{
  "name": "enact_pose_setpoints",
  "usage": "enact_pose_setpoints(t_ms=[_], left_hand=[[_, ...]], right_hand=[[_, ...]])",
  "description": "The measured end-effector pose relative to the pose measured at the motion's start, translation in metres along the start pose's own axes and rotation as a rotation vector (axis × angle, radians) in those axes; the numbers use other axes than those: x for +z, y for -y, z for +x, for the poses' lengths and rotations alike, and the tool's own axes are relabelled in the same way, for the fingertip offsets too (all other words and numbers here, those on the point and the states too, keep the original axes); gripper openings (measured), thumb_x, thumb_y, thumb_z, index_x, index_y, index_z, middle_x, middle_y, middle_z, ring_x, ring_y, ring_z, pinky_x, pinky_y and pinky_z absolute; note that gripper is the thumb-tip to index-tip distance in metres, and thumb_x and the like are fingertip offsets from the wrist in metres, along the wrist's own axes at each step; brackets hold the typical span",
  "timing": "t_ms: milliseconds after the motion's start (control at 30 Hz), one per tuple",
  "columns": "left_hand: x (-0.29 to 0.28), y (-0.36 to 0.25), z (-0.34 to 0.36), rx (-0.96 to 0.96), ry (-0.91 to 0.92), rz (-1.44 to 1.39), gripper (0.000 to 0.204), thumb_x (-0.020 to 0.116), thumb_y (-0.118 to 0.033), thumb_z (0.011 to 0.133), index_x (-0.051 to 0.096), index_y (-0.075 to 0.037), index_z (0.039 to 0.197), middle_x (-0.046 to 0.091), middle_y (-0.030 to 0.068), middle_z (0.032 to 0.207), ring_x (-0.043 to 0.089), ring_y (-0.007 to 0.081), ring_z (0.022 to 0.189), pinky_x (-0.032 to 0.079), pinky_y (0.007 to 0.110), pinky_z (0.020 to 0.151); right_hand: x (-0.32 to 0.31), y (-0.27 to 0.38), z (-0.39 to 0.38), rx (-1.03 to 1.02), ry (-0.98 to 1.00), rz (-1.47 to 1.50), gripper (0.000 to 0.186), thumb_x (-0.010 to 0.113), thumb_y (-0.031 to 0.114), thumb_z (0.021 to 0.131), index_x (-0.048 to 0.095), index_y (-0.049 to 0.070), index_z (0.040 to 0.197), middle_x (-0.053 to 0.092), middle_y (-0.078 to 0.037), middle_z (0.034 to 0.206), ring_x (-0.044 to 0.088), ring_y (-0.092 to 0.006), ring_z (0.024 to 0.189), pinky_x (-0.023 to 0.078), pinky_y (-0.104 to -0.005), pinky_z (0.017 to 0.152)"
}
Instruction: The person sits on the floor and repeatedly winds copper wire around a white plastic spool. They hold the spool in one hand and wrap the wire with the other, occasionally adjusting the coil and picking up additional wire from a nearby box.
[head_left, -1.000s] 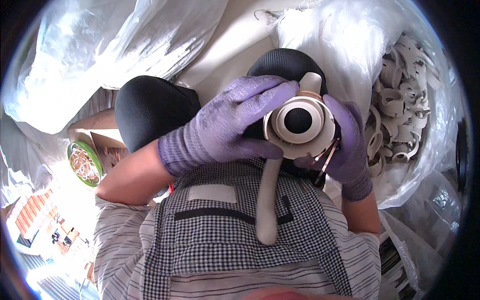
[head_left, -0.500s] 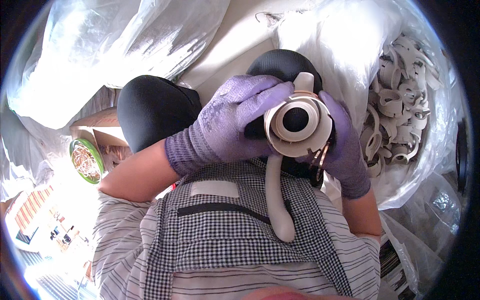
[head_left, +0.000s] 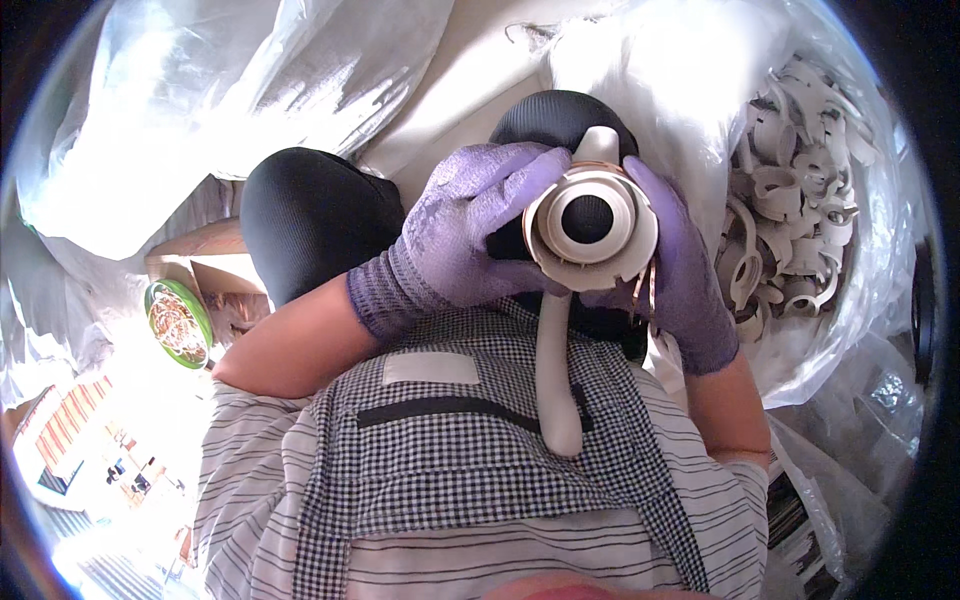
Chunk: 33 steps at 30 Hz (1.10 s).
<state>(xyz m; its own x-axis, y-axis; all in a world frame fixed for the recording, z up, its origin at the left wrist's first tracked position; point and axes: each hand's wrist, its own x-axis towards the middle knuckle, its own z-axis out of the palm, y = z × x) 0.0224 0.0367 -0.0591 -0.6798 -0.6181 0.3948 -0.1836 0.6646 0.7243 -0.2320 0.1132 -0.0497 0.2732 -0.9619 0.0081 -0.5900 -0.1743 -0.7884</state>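
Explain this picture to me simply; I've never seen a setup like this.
There is no machine here, only a person wearing purple-grey gloves. A wide fisheye camera on the head looks down past a checked apron, so straight edges bend near the rim.

The left hand and right hand hold a pale round part between them, above the lap. A long pale handle-like piece hangs below it, and thin copper-coloured strips show by the right hand.

On the right, clear plastic surrounds many pale pieces. On the left, a green round container of coppery bits sits beside a cardboard box.
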Motion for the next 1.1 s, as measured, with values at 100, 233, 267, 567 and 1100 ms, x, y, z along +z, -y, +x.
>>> enact_pose_setpoints(t_ms=[100, 233, 267, 567, 1100], left_hand=[[-0.006, -0.009, 0.003, -0.057, 0.040, 0.033, 0.095, 0.092, -0.038, 0.065, 0.049, -0.004, 0.144, 0.062, 0.0198, 0.127, 0.060, 0.0397, 0.119, 0.048, 0.049, 0.101], [-0.008, -0.006, 0.012, -0.102, 0.126, 0.037, 0.110, 0.097, -0.043, 0.055, 0.047, -0.002, 0.145, 0.059, 0.0173, 0.128, 0.057, 0.0374, 0.114, 0.045, 0.046, 0.103], [-0.005, -0.003, 0.011, -0.055, 0.104, 0.056, 0.110, 0.097, -0.044, 0.054, 0.049, -0.003, 0.144, 0.059, 0.0163, 0.128, 0.057, 0.0368, 0.113, 0.045, 0.045, 0.102], [-0.018, -0.017, 0.002, -0.515, 0.008, -0.908, 0.113, 0.095, -0.046, 0.064, 0.039, 0.003, 0.149, 0.055, 0.0122, 0.142, 0.053, 0.0230, 0.130, 0.041, 0.038, 0.111], [-0.036, -0.089, -0.016, -0.237, -0.225, -0.405, 0.086, 0.086, -0.048, 0.078, 0.051, 0.004, 0.137, 0.062, 0.0162, 0.120, 0.063, 0.0279, 0.111, 0.053, 0.038, 0.097]], right_hand=[[0.007, 0.007, 0.004, -0.045, -0.066, 0.058, 0.095, 0.090, 0.039, 0.072, 0.046, 0.001, 0.146, 0.056, -0.021, 0.141, 0.055, -0.0388, 0.128, 0.041, -0.0474, 0.111], [0.010, 0.015, 0.004, -0.019, -0.099, 0.093, 0.097, 0.091, 0.038, 0.071, 0.044, 0.001, 0.148, 0.054, -0.021, 0.142, 0.055, -0.0371, 0.131, 0.042, -0.0453, 0.111], [0.006, 0.020, 0.006, 0.002, -0.079, 0.117, 0.098, 0.091, 0.038, 0.071, 0.044, 0.001, 0.149, 0.054, -0.021, 0.142, 0.055, -0.0363, 0.130, 0.043, -0.0447, 0.111], [-0.006, 0.043, -0.004, -0.046, -0.213, 0.298, 0.096, 0.094, 0.027, 0.067, 0.048, 0.004, 0.148, 0.057, -0.016, 0.139, 0.058, -0.0268, 0.127, 0.048, -0.0395, 0.106], [0.021, 0.062, -0.035, -0.172, -0.742, -0.076, 0.062, 0.086, 0.023, 0.076, 0.055, 0.000, 0.124, 0.054, -0.015, 0.116, 0.059, -0.0287, 0.107, 0.048, -0.0405, 0.093]])
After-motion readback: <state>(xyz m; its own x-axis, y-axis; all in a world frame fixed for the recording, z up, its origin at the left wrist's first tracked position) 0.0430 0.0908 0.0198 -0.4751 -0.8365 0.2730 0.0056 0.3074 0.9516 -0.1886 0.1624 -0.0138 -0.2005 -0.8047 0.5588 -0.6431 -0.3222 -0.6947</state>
